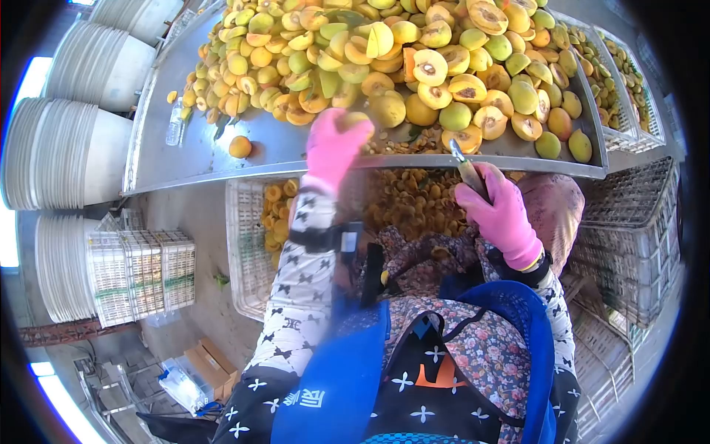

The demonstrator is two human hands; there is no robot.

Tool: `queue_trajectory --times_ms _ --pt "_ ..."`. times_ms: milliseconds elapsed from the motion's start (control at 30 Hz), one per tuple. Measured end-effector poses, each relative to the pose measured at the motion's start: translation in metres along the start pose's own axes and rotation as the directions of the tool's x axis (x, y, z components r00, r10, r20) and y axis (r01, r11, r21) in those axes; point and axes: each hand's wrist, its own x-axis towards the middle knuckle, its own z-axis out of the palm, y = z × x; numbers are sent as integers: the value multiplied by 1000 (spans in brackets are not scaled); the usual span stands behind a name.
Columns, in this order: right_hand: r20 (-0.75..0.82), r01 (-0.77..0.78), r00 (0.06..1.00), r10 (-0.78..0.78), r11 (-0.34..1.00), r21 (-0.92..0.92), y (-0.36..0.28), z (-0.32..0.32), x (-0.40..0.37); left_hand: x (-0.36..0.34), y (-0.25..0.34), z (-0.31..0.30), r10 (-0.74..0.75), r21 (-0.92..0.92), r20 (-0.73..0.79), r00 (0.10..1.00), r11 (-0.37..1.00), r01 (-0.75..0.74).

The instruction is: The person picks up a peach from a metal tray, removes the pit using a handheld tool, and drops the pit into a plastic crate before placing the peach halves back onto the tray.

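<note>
A large heap of yellow-green fruit [310,59], some of it cut into halves, lies on the metal table [296,152]. My left hand [336,144], in a pink glove, is closed round a yellow fruit [353,118] at the near side of the heap. In my right hand [499,211], also pink-gloved, is a small knife [467,166] with its blade pointing up and away from me, close to the table's front edge. Fruit stones [414,140] lie between the hands on the table. Below the edge, fruit halves [414,200] fill a crate [244,251].
Stacked white tubs [66,152] and white crates [140,274] stand at the left. More crates [629,237] are stacked at the right. A clear bottle [175,126] and a single fruit [240,146] lie on the table's left part. A cardboard box [211,366] is on the floor.
</note>
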Motion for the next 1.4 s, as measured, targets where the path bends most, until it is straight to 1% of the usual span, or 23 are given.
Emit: queue_trajectory --times_ms 33,100,133,167,200,233,267,367,433,500,600,667,733,800,867,933,1000,1033,1133,1200,1233,1300,1400 --pt "23 12 1000 -12 1000 28 0 1 2 -1 -2 -9 -30 -270 16 999 962 33" --pt "77 37 996 -43 996 84 2 4 3 -5 -5 -21 123 -537 63 990 841 -71" --pt "90 112 989 -118 991 68 3 8 5 -10 -4 -23 146 -641 91 985 766 -54" --pt "53 280 959 -280 960 8 2 13 8 -15 -3 -26 168 -734 119 979 679 -27" --pt "24 433 902 -432 899 -60 -1 21 10 -23 9 -21 137 -799 174 975 598 58" --pt "6 566 821 -571 813 -137 -5 26 11 -32 22 -20 115 -862 289 951 464 205" --pt "34 628 772 -634 755 -190 -14 28 12 -42 36 -18 92 -880 399 912 318 353" --pt "49 695 652 -756 571 -436 -20 36 20 -57 34 -3 132 -629 355 925 766 132" --pt "95 635 700 -708 556 -536 -17 38 20 -66 36 0 127 -733 437 890 624 271" --pt "129 580 741 -659 531 -617 -21 37 19 -76 50 14 -44 -718 370 928 620 316" --pt "199 563 769 -608 495 -662 -18 34 18 -76 40 12 93 -609 316 944 783 126" --pt "235 573 759 -608 450 -685 -15 32 19 -78 39 10 110 -561 328 938 822 99" --pt "277 578 756 -593 404 -709 -14 29 20 -80 44 10 37 -590 376 926 780 209" --pt "328 582 757 -566 354 -732 -15 26 19 -85 49 9 -15 -572 392 920 779 257" --pt "327 596 784 -528 489 -638 -14 27 18 -85 44 12 45 -571 351 935 802 176" --pt "317 603 795 -517 621 -501 -14 32 14 -80 32 20 218 -572 253 943 819 -35" --pt "285 603 797 -533 731 -319 -10 41 6 -80 35 19 146 -629 281 949 775 67" --pt "242 591 806 -539 742 -315 -7 45 3 -81 38 18 108 -653 295 950 748 118" --pt "138 583 811 -569 764 -275 0 56 1 -83 49 25 -20 -867 309 951 406 290" --pt "105 604 796 -596 767 -217 -1 62 0 -87 49 31 -60 -861 210 976 461 214" --pt "172 494 867 -468 851 -176 -6 61 -4 -91 47 33 -86 -854 157 984 489 179" --pt "306 244 932 -194 961 -134 -23 54 -9 -92 46 36 -56 -817 68 996 570 88" --pt "185 384 913 -365 920 -76 5 71 -9 -91 38 46 13 -756 -55 998 652 -50"
